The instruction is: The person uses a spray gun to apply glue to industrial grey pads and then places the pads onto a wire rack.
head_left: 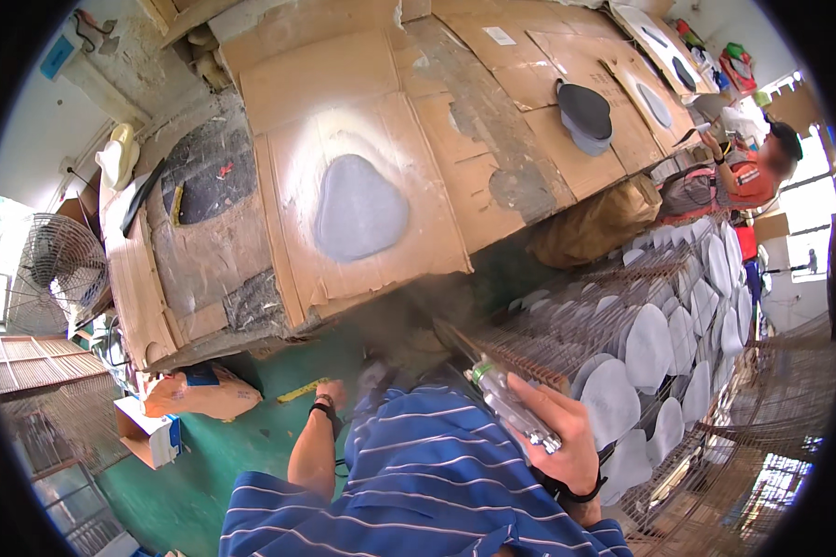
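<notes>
My right hand (567, 432) is closed around the shiny clear-and-green handle of a tool (511, 404). A dark, pointed, blade-like end reaches from it toward the table edge; its exact kind is unclear. Low on the left, my left hand (332, 394) has curled fingers at one end of a yellow strip (299, 391) with dark marks. It looks held, away from the table. Ahead of me, a grey rounded-triangular flat piece (360, 209) lies on a cardboard sheet (427, 218), with whitish residue around it. Neither hand touches that piece.
On the right, wire racks (553, 339) carry several pale rounded pieces (648, 348). Dark and grey pieces (585, 113) lie farther along the table, near another person (738, 176). A fan (60, 265) stands left; a brown bag (204, 395) and a carton (151, 434) sit below.
</notes>
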